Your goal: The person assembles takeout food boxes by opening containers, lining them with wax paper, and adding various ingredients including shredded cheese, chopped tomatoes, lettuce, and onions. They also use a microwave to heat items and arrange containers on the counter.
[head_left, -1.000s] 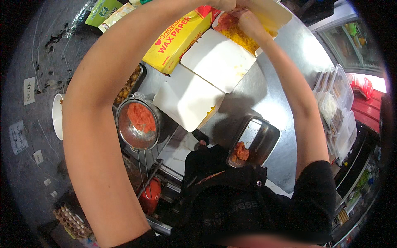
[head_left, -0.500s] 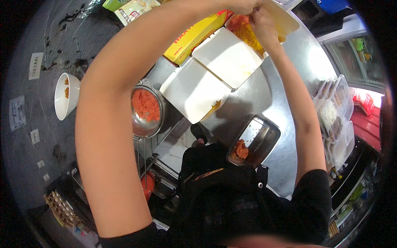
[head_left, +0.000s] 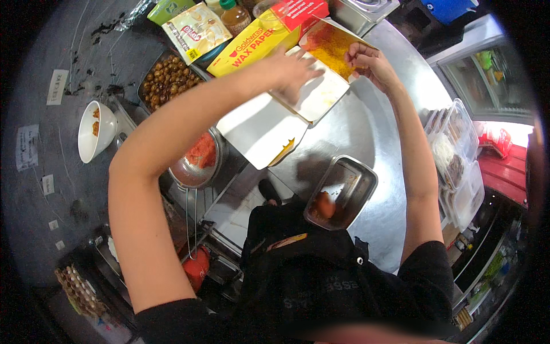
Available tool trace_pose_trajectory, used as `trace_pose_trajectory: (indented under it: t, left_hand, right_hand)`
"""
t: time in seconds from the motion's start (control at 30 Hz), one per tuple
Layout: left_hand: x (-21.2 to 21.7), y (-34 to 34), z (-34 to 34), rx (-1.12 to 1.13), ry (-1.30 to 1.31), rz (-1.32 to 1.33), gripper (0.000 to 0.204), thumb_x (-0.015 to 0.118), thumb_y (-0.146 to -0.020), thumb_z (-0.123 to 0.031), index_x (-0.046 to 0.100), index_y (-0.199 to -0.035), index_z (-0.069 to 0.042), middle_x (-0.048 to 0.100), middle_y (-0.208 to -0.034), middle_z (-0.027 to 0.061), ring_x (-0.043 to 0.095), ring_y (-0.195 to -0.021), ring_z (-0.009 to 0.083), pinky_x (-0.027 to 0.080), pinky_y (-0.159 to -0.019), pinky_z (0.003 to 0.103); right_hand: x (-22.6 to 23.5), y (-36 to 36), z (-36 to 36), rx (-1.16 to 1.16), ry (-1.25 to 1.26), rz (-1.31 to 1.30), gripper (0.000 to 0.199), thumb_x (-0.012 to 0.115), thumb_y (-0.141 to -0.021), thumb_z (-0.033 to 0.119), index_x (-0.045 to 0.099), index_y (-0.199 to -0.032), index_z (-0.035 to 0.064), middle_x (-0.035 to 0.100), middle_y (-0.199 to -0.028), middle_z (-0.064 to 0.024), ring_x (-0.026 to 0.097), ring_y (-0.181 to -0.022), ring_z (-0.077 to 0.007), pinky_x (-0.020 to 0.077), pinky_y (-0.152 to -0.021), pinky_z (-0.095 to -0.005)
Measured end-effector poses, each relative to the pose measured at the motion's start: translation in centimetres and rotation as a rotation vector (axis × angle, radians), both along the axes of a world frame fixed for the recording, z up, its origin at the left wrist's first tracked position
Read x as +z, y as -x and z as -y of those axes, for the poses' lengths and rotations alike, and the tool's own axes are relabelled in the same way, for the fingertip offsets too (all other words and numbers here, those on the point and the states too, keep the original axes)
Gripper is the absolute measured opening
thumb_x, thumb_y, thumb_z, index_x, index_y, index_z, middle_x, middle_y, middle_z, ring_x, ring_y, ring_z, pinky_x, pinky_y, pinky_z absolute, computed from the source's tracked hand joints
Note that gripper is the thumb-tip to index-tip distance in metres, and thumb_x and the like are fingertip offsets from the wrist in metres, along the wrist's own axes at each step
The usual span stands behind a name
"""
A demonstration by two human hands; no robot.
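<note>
My left hand [head_left: 293,74], blurred by motion, is open with fingers apart above two adjoining white paper boxes or lids: a nearer one [head_left: 260,129] and a farther one [head_left: 321,94]. My right hand [head_left: 371,64] hovers at the right edge of an open box [head_left: 329,49] filled with yellow and orange-red crumbly food. Its fingers are loosely curled, with a gap between thumb and fingers, and nothing shows in them. Closer to me sits a steel tray [head_left: 358,200] with an orange-red lump [head_left: 324,205]. Left of the boxes, a wire strainer [head_left: 192,178] holds orange-red paste [head_left: 201,153].
Behind the boxes lies a long yellow and red carton [head_left: 252,49], with a pouch [head_left: 196,31] and a bottle [head_left: 235,17] beyond. A tray of small brown balls [head_left: 171,80] and a white bowl [head_left: 96,132] are at left. Clear plastic containers [head_left: 455,149] stack at right.
My hands have come apart from the raised flap at the far box. My left hand moved nearer and left over the white boxes; my right hand lowered beside the filled box. The view has shifted slightly.
</note>
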State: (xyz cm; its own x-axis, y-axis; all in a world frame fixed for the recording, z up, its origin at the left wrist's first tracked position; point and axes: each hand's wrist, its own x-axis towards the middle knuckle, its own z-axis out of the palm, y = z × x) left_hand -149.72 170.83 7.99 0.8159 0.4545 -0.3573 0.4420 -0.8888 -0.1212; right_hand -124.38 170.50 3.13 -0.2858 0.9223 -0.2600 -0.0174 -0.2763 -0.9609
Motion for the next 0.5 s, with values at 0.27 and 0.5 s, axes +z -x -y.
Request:
trace_pose_trajectory:
  t: [0.27,0.5]
  left_hand:
    - [-1.2,2.3,2.0,-0.144,-0.058,0.245,0.066,0.071,-0.069,-0.032,0.051,-0.130,-0.016,0.045,-0.140,0.0064,0.046,-0.126,0.0235,0.039,-0.096,0.052]
    - [1.9,-1.8,-3.6,-0.164,-0.437,0.542,0.022,0.060,-0.080,-0.013,0.064,-0.101,-0.014,0.063,-0.101,0.0017,0.063,-0.096,0.0211,0.047,-0.081,0.042]
  right_hand:
    - [1.3,-1.5,1.8,0.104,-0.023,0.074,0.015,0.054,-0.074,0.006,0.049,-0.088,0.0091,0.055,-0.084,-0.0012,0.050,-0.070,-0.0051,0.0412,-0.056,-0.0186]
    - [2.2,-3.5,3.4,0.257,0.038,0.122,0.014,0.054,-0.070,0.009,0.048,-0.082,0.0089,0.055,-0.080,0.0000,0.048,-0.063,-0.0058,0.0393,-0.053,-0.0198]
